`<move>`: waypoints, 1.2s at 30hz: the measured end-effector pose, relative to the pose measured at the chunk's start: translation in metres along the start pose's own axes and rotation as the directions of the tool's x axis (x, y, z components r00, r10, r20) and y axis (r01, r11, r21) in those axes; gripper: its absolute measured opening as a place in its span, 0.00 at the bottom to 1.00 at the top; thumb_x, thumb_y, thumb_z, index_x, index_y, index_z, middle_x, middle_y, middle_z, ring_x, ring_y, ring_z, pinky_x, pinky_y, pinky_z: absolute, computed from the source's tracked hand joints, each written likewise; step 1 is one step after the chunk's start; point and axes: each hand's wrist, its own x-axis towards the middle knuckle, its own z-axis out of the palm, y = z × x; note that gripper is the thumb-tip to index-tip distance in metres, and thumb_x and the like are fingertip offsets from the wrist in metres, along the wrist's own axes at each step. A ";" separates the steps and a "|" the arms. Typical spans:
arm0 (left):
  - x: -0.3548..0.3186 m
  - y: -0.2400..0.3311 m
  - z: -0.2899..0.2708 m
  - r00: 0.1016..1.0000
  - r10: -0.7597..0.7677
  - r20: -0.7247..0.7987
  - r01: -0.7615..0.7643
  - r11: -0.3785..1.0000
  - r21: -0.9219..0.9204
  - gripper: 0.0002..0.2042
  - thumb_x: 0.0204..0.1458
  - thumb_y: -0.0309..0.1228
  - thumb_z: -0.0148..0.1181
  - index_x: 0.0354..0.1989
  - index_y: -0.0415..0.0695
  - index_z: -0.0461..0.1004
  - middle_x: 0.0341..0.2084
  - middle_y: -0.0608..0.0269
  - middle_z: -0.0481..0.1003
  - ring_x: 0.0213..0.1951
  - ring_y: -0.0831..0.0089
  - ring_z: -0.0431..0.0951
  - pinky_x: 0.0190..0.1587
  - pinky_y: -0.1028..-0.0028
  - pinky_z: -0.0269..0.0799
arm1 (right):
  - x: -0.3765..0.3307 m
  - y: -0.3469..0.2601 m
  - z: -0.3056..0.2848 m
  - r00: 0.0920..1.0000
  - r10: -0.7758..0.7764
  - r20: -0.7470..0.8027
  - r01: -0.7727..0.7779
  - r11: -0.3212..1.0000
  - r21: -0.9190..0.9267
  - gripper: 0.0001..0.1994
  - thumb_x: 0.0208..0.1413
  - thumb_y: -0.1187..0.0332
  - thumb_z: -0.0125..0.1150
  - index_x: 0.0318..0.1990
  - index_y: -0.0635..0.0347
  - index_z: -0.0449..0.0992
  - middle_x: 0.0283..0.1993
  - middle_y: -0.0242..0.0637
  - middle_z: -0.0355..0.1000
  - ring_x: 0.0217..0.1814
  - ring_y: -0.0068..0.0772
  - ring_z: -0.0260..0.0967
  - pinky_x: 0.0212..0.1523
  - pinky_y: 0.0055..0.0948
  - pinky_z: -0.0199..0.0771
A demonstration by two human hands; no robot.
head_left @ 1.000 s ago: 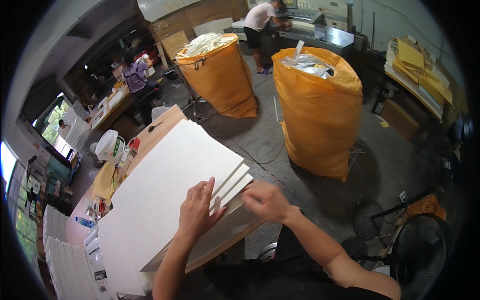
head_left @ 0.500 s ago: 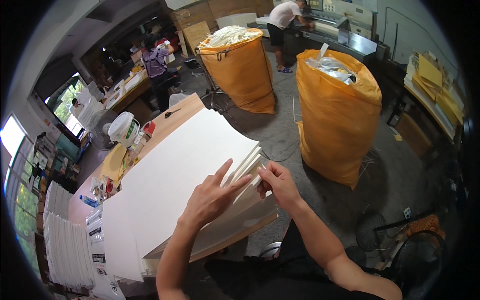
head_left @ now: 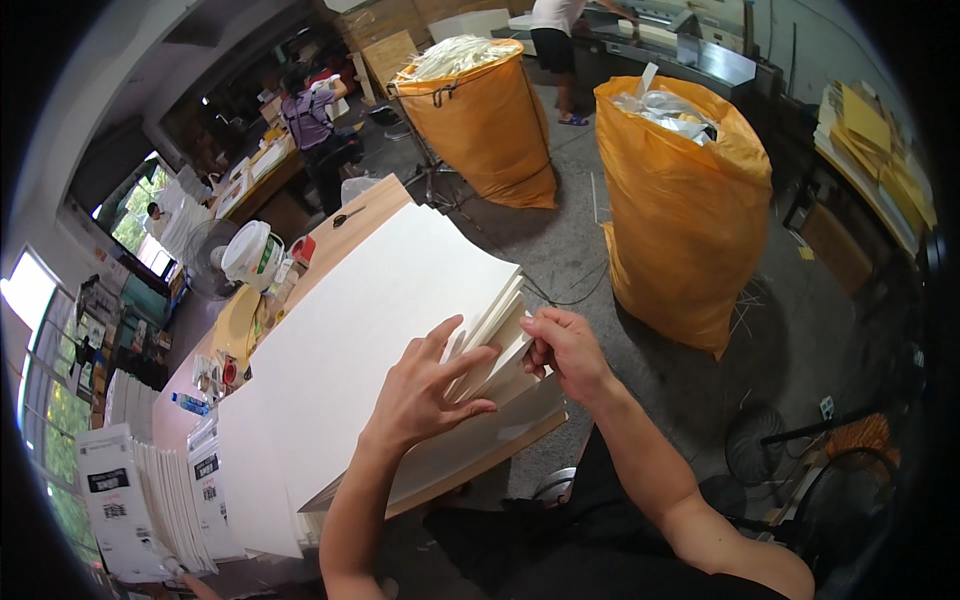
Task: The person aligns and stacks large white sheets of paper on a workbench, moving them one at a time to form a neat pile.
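Note:
A thick stack of large white paper sheets (head_left: 360,300) lies on the wooden table, its right-hand edges fanned apart in several layers. My left hand (head_left: 425,390) rests at that fanned edge with fingers spread, the thumb stretched along the layers. At the right corner of the stack, my right hand (head_left: 565,350) is closed in a pinch, thumb against fingers, on the edge of a white sheet. The fingertips partly hide how many sheets are between them. Lower layers of the stack show under both hands.
Two tall orange sacks (head_left: 680,220) of scraps stand on the floor beyond the table. Scissors (head_left: 347,215), a white bucket (head_left: 252,255) and a bottle (head_left: 190,403) lie along the table's far side. Another person's hand (head_left: 178,568) touches white packages (head_left: 110,490) at lower left. Fans stand at lower right.
My left thumb has spread downward away from the fingers. My right hand stays pinched at the sheet edge. At lower left, a printed white package and another person's hand have come into view.

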 end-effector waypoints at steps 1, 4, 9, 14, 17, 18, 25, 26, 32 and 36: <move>0.001 -0.001 0.000 1.000 0.011 0.002 -0.011 1.000 0.003 0.29 0.42 0.49 0.80 0.57 0.62 0.81 0.68 0.52 0.68 0.56 0.49 0.78 0.58 0.57 0.79 | 0.000 0.000 -0.001 1.000 0.004 0.005 -0.004 1.000 -0.010 0.17 0.68 0.61 0.61 0.26 0.55 0.70 0.20 0.29 0.68 0.23 0.24 0.72 0.23 0.24 0.66; 0.001 -0.007 -0.001 0.999 0.030 0.016 -0.030 1.000 -0.002 0.30 0.42 0.48 0.81 0.57 0.63 0.81 0.67 0.53 0.69 0.56 0.49 0.78 0.58 0.57 0.79 | -0.002 -0.008 0.000 0.999 0.029 0.017 -0.027 0.994 -0.106 0.17 0.69 0.60 0.61 0.27 0.55 0.70 0.21 0.28 0.68 0.23 0.23 0.72 0.23 0.24 0.66; 0.004 -0.006 -0.005 0.997 0.028 0.069 -0.028 1.000 -0.003 0.30 0.43 0.47 0.81 0.59 0.67 0.81 0.67 0.55 0.69 0.56 0.51 0.78 0.58 0.58 0.78 | -0.003 -0.006 -0.011 0.996 -0.022 0.083 0.035 0.987 -0.158 0.19 0.71 0.54 0.58 0.28 0.54 0.70 0.21 0.28 0.67 0.24 0.22 0.73 0.22 0.23 0.66; 0.003 -0.005 -0.004 0.995 0.018 0.096 -0.019 1.000 0.015 0.31 0.44 0.47 0.80 0.61 0.70 0.79 0.67 0.56 0.69 0.56 0.53 0.77 0.57 0.58 0.78 | -0.005 -0.004 -0.017 0.989 -0.059 0.134 0.081 0.983 -0.165 0.21 0.71 0.52 0.54 0.27 0.55 0.69 0.23 0.30 0.68 0.26 0.25 0.73 0.24 0.24 0.68; 0.003 -0.006 -0.004 0.995 0.026 0.097 -0.029 0.999 0.024 0.32 0.44 0.49 0.79 0.62 0.71 0.79 0.67 0.56 0.69 0.55 0.53 0.77 0.57 0.58 0.78 | -0.005 -0.005 -0.018 0.986 -0.057 0.157 0.077 0.989 -0.127 0.21 0.71 0.53 0.52 0.27 0.55 0.69 0.24 0.32 0.69 0.27 0.26 0.73 0.26 0.25 0.69; 0.003 -0.006 -0.003 0.995 0.030 0.098 -0.033 0.999 0.029 0.32 0.43 0.49 0.79 0.62 0.71 0.79 0.67 0.56 0.69 0.55 0.53 0.77 0.56 0.58 0.78 | -0.005 -0.004 -0.019 0.986 -0.053 0.160 0.074 0.989 -0.128 0.20 0.71 0.53 0.52 0.27 0.56 0.69 0.25 0.32 0.69 0.28 0.27 0.73 0.27 0.25 0.69; 0.002 -0.006 -0.004 0.993 0.033 0.110 -0.039 0.998 0.049 0.34 0.43 0.50 0.79 0.63 0.71 0.78 0.67 0.57 0.69 0.55 0.54 0.76 0.56 0.58 0.78 | -0.004 -0.001 -0.022 0.984 -0.055 0.170 0.075 0.991 -0.114 0.19 0.70 0.56 0.52 0.27 0.56 0.69 0.25 0.33 0.69 0.28 0.27 0.73 0.27 0.26 0.69; 0.003 -0.006 -0.005 0.993 0.034 0.110 -0.039 0.998 0.048 0.33 0.43 0.49 0.79 0.63 0.71 0.78 0.67 0.57 0.69 0.55 0.55 0.76 0.56 0.58 0.78 | -0.003 -0.001 -0.023 0.983 -0.054 0.174 0.074 0.991 -0.111 0.19 0.70 0.56 0.52 0.27 0.56 0.69 0.25 0.33 0.69 0.28 0.28 0.73 0.27 0.25 0.69; 0.005 -0.002 -0.004 0.995 -0.015 0.094 0.012 0.999 0.031 0.25 0.56 0.34 0.69 0.63 0.70 0.78 0.71 0.52 0.66 0.55 0.52 0.78 0.57 0.58 0.78 | -0.005 0.002 -0.026 0.988 -0.091 0.126 0.116 0.971 -0.209 0.17 0.68 0.59 0.56 0.27 0.55 0.69 0.23 0.31 0.69 0.26 0.27 0.73 0.27 0.25 0.69; 0.005 0.004 -0.001 0.996 0.009 0.093 -0.015 0.998 0.065 0.24 0.62 0.30 0.61 0.65 0.73 0.75 0.72 0.46 0.62 0.53 0.50 0.79 0.53 0.57 0.81 | -0.005 0.008 -0.004 0.953 -0.302 0.035 0.267 0.776 -0.572 0.15 0.66 0.62 0.61 0.26 0.55 0.70 0.20 0.29 0.68 0.23 0.26 0.72 0.24 0.25 0.68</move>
